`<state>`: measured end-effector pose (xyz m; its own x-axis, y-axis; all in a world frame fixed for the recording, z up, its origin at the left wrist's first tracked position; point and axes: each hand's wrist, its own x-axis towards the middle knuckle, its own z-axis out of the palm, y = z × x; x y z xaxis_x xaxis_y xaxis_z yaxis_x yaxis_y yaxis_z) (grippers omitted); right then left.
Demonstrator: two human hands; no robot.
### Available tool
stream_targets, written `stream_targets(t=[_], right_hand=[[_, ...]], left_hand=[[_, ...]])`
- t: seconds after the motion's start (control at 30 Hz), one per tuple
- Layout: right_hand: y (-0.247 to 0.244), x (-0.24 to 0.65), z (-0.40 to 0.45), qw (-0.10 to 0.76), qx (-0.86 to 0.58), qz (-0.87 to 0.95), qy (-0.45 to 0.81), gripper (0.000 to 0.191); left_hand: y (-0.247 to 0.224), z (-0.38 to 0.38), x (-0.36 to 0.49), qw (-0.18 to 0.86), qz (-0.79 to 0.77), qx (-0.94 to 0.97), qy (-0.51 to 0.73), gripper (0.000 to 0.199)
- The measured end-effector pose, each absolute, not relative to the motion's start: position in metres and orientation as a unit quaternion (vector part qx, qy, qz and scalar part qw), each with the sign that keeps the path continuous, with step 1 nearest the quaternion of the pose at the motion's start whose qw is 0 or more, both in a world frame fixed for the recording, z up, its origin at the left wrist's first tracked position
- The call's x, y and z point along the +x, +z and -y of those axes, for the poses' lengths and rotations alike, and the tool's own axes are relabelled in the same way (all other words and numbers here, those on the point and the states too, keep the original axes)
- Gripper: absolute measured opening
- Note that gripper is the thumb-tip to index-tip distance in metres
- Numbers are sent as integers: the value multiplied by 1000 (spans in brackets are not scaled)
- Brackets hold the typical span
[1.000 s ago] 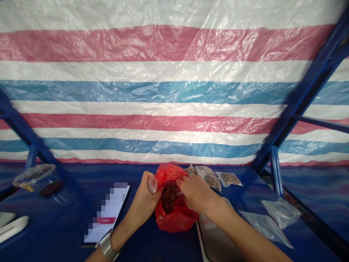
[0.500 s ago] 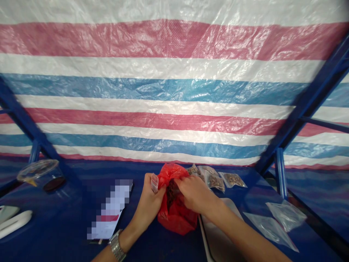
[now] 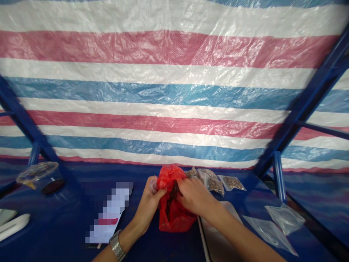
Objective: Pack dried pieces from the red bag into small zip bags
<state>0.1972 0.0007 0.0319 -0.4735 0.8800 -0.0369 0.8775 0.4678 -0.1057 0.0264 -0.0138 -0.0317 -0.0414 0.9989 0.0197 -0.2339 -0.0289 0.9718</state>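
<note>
A crinkled red plastic bag (image 3: 177,220) stands on the blue table with its mouth open, and dark brown bits show inside. My left hand (image 3: 148,198) is closed on the bag's left rim, thumb toward the opening. A small clear plastic bag (image 3: 153,185) is tucked in the same hand. My right hand (image 3: 195,194) is closed at the right side of the mouth, with the fingertips inside and partly hidden. Just beyond it lie several small clear bags of brown pieces, among them a filled zip bag (image 3: 231,182).
A phone (image 3: 111,214) lies left of my hands, with a clear plastic tub (image 3: 39,176) farther left. White objects (image 3: 13,225) sit at the left edge. Under my right forearm is a flat grey device (image 3: 218,233). Flat clear bags (image 3: 285,218) lie at right. Blue metal bars (image 3: 300,102) frame a striped tarp.
My right fingers have shifted slightly at the bag's mouth, which looks narrower, with less of the dark contents showing. The left hand keeps its hold. The view has tilted up slightly.
</note>
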Motion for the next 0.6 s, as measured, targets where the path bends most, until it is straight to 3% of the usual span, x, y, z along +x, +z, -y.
stream_targets(t=[0.23,0.37,0.6], right_hand=[[35,199,-2,45,-536,839,82,26],[37,206,-3,89,-523,839,120,22],[52,222,-7,184,-466,842,200,20]], left_hand=[[-28,8,23,505,-458,459,570,40],[-33,0,18,429,-476,486,595,44],[-40,1,11,272,-516,595,553,33]])
